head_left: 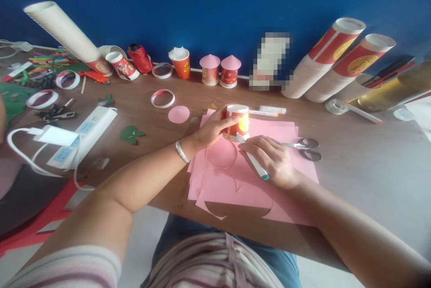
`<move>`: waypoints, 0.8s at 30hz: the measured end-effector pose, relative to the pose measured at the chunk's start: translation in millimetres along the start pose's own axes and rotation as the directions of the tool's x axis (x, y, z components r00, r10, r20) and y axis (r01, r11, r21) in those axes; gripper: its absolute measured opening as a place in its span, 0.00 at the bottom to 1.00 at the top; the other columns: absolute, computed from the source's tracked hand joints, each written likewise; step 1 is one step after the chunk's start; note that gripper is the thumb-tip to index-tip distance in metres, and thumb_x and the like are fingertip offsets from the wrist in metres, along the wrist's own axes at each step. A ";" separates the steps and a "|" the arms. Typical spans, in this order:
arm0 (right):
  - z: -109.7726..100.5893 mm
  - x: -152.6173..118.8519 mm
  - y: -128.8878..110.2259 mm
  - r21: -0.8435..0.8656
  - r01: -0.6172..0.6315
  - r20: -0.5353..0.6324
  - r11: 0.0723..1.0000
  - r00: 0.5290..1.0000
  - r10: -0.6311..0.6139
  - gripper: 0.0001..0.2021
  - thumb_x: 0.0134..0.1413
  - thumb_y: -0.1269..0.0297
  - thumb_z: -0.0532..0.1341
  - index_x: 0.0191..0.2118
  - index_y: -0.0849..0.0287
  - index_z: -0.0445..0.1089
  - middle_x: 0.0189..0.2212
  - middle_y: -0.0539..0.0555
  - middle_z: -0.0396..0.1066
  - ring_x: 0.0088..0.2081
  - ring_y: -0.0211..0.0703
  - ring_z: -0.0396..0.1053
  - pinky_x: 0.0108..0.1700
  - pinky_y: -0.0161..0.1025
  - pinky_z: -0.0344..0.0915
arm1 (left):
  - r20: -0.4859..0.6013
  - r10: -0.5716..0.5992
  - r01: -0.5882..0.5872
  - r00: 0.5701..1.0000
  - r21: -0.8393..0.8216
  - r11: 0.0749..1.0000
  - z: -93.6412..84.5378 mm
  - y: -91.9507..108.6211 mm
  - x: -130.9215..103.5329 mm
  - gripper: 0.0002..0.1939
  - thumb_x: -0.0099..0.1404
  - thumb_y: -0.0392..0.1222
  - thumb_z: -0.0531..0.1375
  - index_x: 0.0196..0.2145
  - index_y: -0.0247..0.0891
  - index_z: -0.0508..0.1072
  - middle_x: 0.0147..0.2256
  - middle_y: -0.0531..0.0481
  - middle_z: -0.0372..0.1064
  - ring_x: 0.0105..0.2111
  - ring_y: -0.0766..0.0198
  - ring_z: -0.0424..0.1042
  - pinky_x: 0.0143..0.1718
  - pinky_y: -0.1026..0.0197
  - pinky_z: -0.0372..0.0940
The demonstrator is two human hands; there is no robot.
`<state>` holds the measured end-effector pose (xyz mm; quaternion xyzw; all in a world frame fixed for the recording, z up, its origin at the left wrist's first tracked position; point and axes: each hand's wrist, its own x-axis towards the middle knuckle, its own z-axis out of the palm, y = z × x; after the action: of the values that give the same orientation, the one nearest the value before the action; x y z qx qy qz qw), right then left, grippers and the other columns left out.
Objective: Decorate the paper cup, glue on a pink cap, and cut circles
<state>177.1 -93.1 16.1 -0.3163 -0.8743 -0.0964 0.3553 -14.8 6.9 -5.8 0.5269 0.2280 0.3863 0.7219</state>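
Observation:
My left hand [215, 128] is wrapped around a red paper cup [235, 117] with a yellow print, its white end facing up. A white marker [254, 162] with a green end is gripped in my right hand [274, 160], its tip at the lower part of the cup. Both hands are over a stack of pink paper [222, 184], from which round pieces have been cut. Scissors [305, 148] with dark handles lie on the paper's right side. Behind the cup are an orange-and-white marker [264, 113] and a white tube [274, 109].
Two cups with pink cone roofs [209, 63] stand along the blue wall. Tall cup stacks [323, 65] lean at the right. A pink disc [178, 114], a tape roll [162, 99], a green paper cutout [131, 135] and a power strip [84, 135] lie to the left.

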 end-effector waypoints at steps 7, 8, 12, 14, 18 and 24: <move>3.7 -1.5 0.3 -0.030 -0.020 -0.055 0.999 0.998 0.018 0.08 0.66 0.76 0.61 0.49 0.63 0.69 0.36 0.59 0.77 0.35 0.45 0.76 0.35 0.42 0.74 | -0.004 0.004 -0.004 1.000 -0.007 1.000 1.8 1.8 0.5 0.16 0.66 0.50 0.68 0.46 0.37 0.74 0.40 0.49 0.72 0.41 0.62 0.73 0.41 0.61 0.68; 4.2 -2.2 0.6 -0.035 -0.023 -0.058 0.999 0.998 0.021 0.08 0.66 0.76 0.61 0.49 0.63 0.69 0.36 0.58 0.77 0.35 0.45 0.76 0.35 0.42 0.74 | -0.003 0.004 -0.004 1.000 -0.013 1.000 1.6 1.4 0.6 0.16 0.66 0.50 0.68 0.46 0.37 0.74 0.40 0.49 0.72 0.41 0.62 0.73 0.41 0.61 0.68; 5.4 -4.9 1.4 -0.040 -0.039 -0.063 0.998 0.997 0.036 0.10 0.65 0.78 0.58 0.49 0.61 0.69 0.36 0.58 0.77 0.34 0.44 0.75 0.35 0.41 0.72 | -0.010 0.000 0.000 1.000 -0.032 0.999 0.7 0.3 0.9 0.17 0.66 0.50 0.68 0.47 0.37 0.74 0.41 0.48 0.72 0.43 0.61 0.74 0.42 0.61 0.68; 5.5 -5.6 1.6 -0.042 -0.044 -0.065 0.998 0.997 0.042 0.10 0.65 0.78 0.59 0.49 0.61 0.69 0.37 0.58 0.77 0.34 0.44 0.75 0.35 0.41 0.72 | -0.010 -0.011 0.011 1.000 -0.030 0.999 0.8 1.3 0.3 0.18 0.66 0.50 0.68 0.48 0.37 0.74 0.41 0.48 0.73 0.43 0.60 0.74 0.43 0.60 0.68; 5.2 -5.6 1.5 -0.044 -0.050 -0.069 0.998 0.996 0.047 0.11 0.63 0.78 0.60 0.49 0.62 0.70 0.36 0.57 0.77 0.34 0.44 0.74 0.35 0.41 0.71 | -0.015 -0.020 0.020 1.000 -0.014 1.000 2.9 6.5 -1.8 0.17 0.66 0.51 0.67 0.45 0.37 0.74 0.39 0.48 0.72 0.42 0.60 0.74 0.42 0.59 0.68; 3.7 -5.2 -1.2 -0.009 -0.048 -0.096 0.999 0.994 0.047 0.10 0.63 0.77 0.61 0.47 0.61 0.70 0.34 0.56 0.76 0.32 0.43 0.73 0.35 0.41 0.70 | -0.023 -0.024 0.024 0.999 -0.021 0.999 3.0 7.4 -1.7 0.16 0.67 0.51 0.67 0.44 0.36 0.75 0.38 0.48 0.72 0.40 0.61 0.73 0.40 0.59 0.68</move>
<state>177.1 -95.1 9.9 -0.3339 -0.8479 -0.1080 0.3974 -15.9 4.9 2.1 0.5121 0.2385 0.3860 0.7293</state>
